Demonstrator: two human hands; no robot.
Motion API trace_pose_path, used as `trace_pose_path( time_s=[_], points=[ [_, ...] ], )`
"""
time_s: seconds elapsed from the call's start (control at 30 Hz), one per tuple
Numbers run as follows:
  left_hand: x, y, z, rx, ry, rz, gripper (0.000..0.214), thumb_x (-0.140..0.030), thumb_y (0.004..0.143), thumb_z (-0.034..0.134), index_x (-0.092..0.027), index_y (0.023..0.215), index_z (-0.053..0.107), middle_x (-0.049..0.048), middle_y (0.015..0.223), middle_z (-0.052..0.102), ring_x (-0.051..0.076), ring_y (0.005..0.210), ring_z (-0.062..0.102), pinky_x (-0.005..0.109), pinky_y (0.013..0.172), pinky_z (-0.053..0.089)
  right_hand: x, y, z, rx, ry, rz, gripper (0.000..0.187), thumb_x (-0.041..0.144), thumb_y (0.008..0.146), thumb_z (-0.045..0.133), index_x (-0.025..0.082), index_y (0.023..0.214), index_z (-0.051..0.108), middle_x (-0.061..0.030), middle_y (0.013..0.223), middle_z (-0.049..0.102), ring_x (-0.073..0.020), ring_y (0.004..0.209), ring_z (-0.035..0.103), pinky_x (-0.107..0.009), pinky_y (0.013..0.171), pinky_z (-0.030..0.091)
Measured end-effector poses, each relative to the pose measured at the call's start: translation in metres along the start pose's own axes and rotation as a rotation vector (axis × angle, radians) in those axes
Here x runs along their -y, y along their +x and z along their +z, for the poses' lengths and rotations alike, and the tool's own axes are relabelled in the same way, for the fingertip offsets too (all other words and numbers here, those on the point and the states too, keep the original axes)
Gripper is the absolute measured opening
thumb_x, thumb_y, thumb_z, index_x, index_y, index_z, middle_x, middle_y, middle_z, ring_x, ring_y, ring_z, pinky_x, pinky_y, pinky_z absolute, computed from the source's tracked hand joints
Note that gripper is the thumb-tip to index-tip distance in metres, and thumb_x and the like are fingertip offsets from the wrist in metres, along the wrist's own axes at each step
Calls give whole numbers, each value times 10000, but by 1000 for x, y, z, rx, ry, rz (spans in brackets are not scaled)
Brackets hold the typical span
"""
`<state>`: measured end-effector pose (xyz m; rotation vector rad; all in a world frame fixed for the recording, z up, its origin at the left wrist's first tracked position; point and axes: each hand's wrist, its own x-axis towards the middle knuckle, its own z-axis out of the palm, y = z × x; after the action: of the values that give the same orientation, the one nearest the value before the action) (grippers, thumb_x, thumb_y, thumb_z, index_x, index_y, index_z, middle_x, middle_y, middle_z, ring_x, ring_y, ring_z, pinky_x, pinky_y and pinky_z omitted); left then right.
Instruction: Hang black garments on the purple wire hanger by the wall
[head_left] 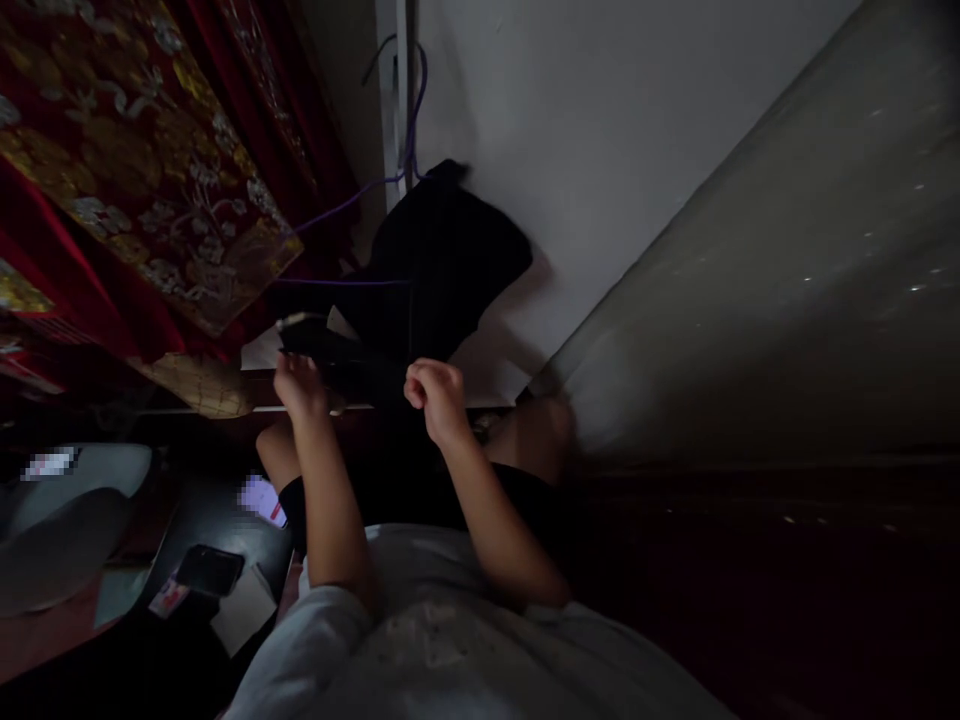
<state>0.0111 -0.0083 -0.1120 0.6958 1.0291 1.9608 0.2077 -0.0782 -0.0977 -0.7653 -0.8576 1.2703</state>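
My left hand is closed, its fingers drawn together near a dark, thin-edged item whose kind the gloom hides. What it holds, if anything, I cannot make out. To its right, my right hand is curled in a pinch, and a thin strand runs down to its fingertips from the end of a purple cord. That cord stretches across above both hands, and more of it hangs from a pale upright pole. Behind the hands lies a black cloth, against the light wall.
A red curtain with gold and silver embroidery hangs at left. The pale pole stands by the wall. At lower left, a dark table bears a lit phone, a black phone-like item and white paper. A grey chair is beside it.
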Motion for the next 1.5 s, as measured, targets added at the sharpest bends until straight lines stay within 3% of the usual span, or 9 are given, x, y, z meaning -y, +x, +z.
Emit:
trace_pose_path(
  time_s=[0.2,0.53,0.67,0.83,0.97,1.07,1.2,1.33,1.5],
  points=[
    [47,-42,6,-63,61,-91,183,-331,921,607,-238,909,449,-24,758,510,135,745,604,289,824,516,14,8,-24,-95,16,3,334,349,718,651,193,485,470,45,477,420,-51,401,324,-232,430,200],
    [-10,-111,60,416,283,175,256,-469,943,692,-214,961,678,35,950,695,152,894,671,257,838,545,-3,6,-38,184,-341,-106,534,247,620,705,255,1128,541,-41,1131,647,-211,1066,622,-323,932,501],
    [-23,-124,68,432,341,300,241,-440,944,719,-201,970,732,57,964,734,178,949,704,288,895,560,-3,1,-21,111,-318,-123,407,296,705,699,258,1082,552,-53,1087,656,-220,986,633,-339,902,522],
    [-24,-99,50,483,290,329,368,-566,985,617,-262,1192,635,82,1200,710,216,1229,657,361,1095,498,10,6,-15,152,-370,-169,82,298,751,634,242,799,671,-34,845,707,-250,917,663,-386,897,532],
    [-3,-68,17,1012,648,137,545,-702,990,457,-220,1035,705,107,981,748,271,1037,716,409,998,559,48,32,-25,377,-466,-291,96,200,672,612,236,692,698,-14,730,699,-232,787,676,-353,771,538],
    [5,-44,-10,1243,1029,141,473,-625,972,548,-207,824,710,102,879,740,298,949,721,434,966,563,75,71,-34,241,-516,-487,96,201,711,633,229,740,720,-14,769,700,-196,795,678,-315,785,537],
    [-16,-13,-41,1115,1285,285,359,-506,997,529,-210,967,730,129,1024,754,324,1070,697,462,1012,529,65,132,-36,-35,-481,-470,74,294,813,702,227,841,687,-24,855,696,-188,926,668,-300,867,536],
    [-53,6,-52,1049,1370,410,276,-406,992,523,-254,1147,693,88,1072,745,306,1101,674,482,1100,470,30,170,-40,9,-525,-126,346,398,900,673,195,637,577,29,564,521,-124,552,490,-239,524,398],
    [-75,10,-32,1129,1442,405,271,-400,1002,490,-230,855,640,33,773,638,223,718,606,468,1037,458,54,178,-74,-147,-862,-196,425,243,819,730,191,488,468,64,464,332,-76,477,319,-247,451,183]
  ],
)
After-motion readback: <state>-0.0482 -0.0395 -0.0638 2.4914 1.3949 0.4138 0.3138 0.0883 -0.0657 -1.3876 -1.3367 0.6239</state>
